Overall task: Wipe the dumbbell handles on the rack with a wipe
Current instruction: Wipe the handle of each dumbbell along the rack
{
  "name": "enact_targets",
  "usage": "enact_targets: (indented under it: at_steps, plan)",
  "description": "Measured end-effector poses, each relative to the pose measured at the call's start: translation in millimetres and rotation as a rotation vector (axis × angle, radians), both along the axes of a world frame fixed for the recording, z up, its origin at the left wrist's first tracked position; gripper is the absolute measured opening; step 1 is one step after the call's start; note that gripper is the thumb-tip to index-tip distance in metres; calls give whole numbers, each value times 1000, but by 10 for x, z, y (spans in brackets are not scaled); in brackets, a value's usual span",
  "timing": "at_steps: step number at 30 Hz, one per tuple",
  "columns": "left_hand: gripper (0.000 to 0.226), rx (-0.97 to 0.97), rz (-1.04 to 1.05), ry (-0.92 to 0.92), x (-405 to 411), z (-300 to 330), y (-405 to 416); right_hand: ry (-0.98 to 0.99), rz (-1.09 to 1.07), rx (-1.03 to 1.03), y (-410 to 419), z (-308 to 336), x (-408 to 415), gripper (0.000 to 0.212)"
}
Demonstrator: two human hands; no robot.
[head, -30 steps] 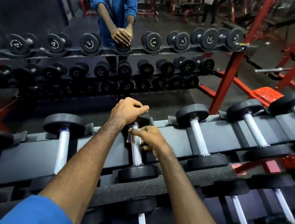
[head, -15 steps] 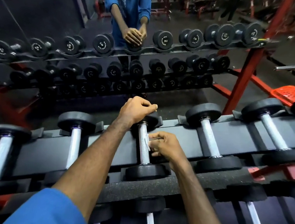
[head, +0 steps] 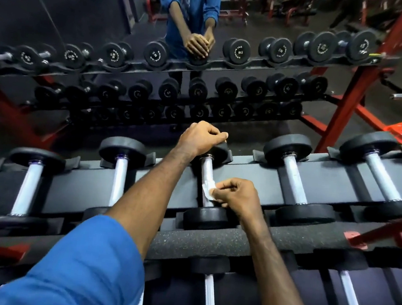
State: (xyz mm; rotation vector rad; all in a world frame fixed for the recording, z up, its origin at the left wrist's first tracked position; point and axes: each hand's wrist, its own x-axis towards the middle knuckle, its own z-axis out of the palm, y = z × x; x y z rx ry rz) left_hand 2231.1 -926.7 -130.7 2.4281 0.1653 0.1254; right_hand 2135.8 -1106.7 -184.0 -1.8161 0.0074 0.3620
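A black dumbbell with a silver handle [head: 206, 171] lies on the top shelf of the dark rack [head: 334, 173], at the middle of the view. My left hand [head: 200, 137] grips its far head [head: 220, 151] from above. My right hand [head: 236, 196] pinches a small white wipe [head: 208, 189] against the lower half of that handle, just above the near head [head: 205, 217]. More dumbbells with silver handles lie to the left [head: 119, 177] and to the right [head: 292, 182] on the same shelf.
A lower shelf in front of me holds more dumbbells [head: 209, 296]. A wall mirror [head: 62, 6] behind the rack reflects the dumbbell rows and a person in blue. Red frame posts [head: 360, 93] stand at the right.
My right hand has slid down the handle toward the near head, and the white wipe now shows under its fingers. My left hand stays on the far head.
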Motion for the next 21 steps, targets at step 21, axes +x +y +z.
enact_targets:
  at_steps: [21]
  plan:
    - [26, 395, -224, 54, -776, 209, 2090, -90, -119, -10, 2083, 34, -816, 11]
